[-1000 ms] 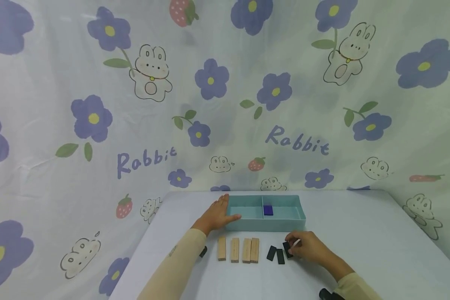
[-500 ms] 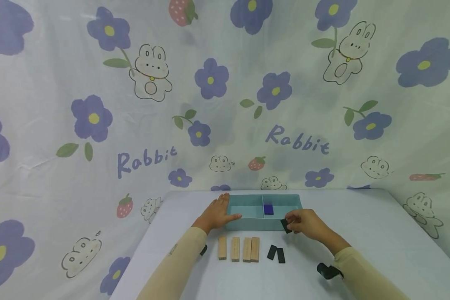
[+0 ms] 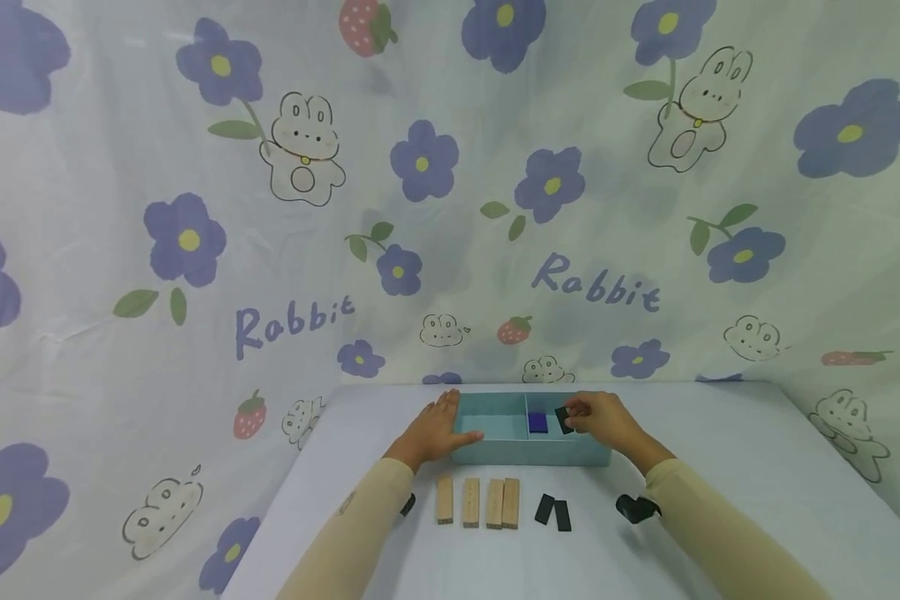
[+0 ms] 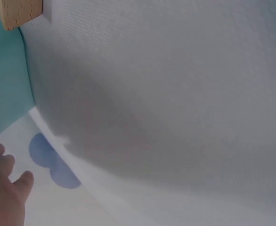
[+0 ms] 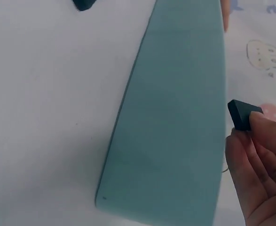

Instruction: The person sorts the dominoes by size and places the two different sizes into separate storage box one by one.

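Note:
A light blue two-compartment box (image 3: 532,452) stands toward the back of the table. My left hand (image 3: 431,432) rests against its left end, fingers extended and thumb stretched along the front rim. Over the right compartment, my right hand (image 3: 602,417) pinches a black domino-like tile (image 3: 564,420) between thumb and fingers. The right wrist view shows this tile (image 5: 243,114) above the box's rim. A dark purple piece (image 3: 538,422) lies in the right compartment, beside the divider. Two more black tiles (image 3: 563,515) lie on the table in front of the box.
Several wooden blocks (image 3: 471,502) stand in a row before the box, left of the black tiles. Black wrist gear (image 3: 636,508) sits by the right sleeve. A printed curtain (image 3: 450,208) hangs behind the white table (image 3: 720,467).
My right hand has lifted one black tile from the table and carried it forward over the box's right compartment. The left hand stays at the box's left end.

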A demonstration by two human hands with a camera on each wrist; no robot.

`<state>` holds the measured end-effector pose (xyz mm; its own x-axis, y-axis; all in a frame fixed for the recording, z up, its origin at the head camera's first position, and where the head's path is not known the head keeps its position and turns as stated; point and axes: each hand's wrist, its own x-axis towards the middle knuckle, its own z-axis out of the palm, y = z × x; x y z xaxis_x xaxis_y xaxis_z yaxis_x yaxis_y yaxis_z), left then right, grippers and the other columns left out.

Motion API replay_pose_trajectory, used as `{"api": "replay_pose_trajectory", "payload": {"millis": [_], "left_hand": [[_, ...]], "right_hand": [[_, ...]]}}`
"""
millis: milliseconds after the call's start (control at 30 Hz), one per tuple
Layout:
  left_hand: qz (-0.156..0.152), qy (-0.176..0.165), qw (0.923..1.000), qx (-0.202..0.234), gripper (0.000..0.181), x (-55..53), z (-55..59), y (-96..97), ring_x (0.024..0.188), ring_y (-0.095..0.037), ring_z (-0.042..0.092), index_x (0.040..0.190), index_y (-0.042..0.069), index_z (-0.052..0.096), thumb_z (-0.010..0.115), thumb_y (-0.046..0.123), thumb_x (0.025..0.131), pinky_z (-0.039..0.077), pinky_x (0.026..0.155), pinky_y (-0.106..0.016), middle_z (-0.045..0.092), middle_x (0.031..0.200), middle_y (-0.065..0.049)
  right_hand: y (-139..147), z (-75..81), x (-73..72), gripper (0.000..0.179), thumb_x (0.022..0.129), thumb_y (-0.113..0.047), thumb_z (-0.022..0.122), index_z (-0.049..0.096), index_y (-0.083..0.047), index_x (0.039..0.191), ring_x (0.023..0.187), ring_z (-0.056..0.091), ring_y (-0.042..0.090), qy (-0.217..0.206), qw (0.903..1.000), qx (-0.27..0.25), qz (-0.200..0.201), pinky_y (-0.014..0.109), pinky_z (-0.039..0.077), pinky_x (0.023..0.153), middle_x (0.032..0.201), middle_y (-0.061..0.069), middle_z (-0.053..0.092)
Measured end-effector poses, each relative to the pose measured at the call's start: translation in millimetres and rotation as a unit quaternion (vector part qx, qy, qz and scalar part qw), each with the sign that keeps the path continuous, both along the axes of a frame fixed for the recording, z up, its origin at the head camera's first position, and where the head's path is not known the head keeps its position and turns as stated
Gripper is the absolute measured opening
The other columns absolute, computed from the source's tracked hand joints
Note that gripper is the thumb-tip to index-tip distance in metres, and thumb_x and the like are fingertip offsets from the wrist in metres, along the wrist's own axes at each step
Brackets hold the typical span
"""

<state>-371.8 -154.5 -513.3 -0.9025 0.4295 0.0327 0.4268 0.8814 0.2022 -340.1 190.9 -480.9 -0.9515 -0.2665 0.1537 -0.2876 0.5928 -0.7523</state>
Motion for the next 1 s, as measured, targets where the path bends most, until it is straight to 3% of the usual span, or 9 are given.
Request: {"api": "replay_pose_trajectory", "payload": {"millis": [233, 600, 800, 1000], "left_hand": [[0.0, -0.002, 0.9999, 0.017, 0.114, 0.1, -1.0, 0.4, 0.146, -0.029, 0.015, 0.154, -0.001, 0.011, 0.036, 0.084, 0.082, 0.016, 0.116, -0.046, 0.015, 0.16, -0.016], [0.0, 0.005, 0.9997, 0.024, 0.112, -1.7, -5.8, -0.4, 0.146, -0.029, 0.016, 0.154, -0.001, 0.012, 0.039, 0.082, 0.083, 0.016, 0.116, -0.044, 0.016, 0.16, -0.016], [0.002, 0.003, 0.9999, 0.016, 0.117, -3.8, -6.7, -0.7, 0.146, -0.027, 0.016, 0.155, 0.0, 0.011, 0.032, 0.087, 0.08, 0.017, 0.116, -0.043, 0.016, 0.16, -0.015], [0.0, -0.002, 0.9998, 0.022, 0.112, -4.9, -7.6, 0.1, 0.146, -0.027, 0.016, 0.155, -0.001, 0.011, 0.039, 0.081, 0.084, 0.016, 0.116, -0.041, 0.015, 0.16, -0.015]], "right_hand": [[-8.7, -10.0, -20.2, 0.028, 0.087, -0.004, 0.072, 0.066, 0.004, 0.113, 0.08, 0.067, 0.019, -0.029, 0.9991, 0.016, -0.026, 0.034, 0.057, 0.07, 0.092, 0.007, 0.068], [-24.3, -20.0, -37.6, 0.027, 0.086, 0.001, 0.07, 0.065, 0.008, 0.112, 0.077, 0.066, 0.019, -0.079, 0.9944, 0.038, -0.058, 0.033, 0.057, 0.064, 0.088, 0.008, 0.067], [-28.2, -25.8, -47.7, 0.027, 0.084, -0.003, 0.074, 0.068, 0.007, 0.108, 0.077, 0.064, 0.02, -0.077, 0.9886, 0.1, -0.081, 0.035, 0.056, 0.067, 0.092, 0.011, 0.068], [-31.5, -26.7, -52.6, 0.021, 0.082, -0.006, 0.076, 0.071, 0.003, 0.1, 0.08, 0.061, 0.023, -0.076, 0.9792, 0.158, -0.103, 0.039, 0.054, 0.072, 0.092, 0.011, 0.068]]}}
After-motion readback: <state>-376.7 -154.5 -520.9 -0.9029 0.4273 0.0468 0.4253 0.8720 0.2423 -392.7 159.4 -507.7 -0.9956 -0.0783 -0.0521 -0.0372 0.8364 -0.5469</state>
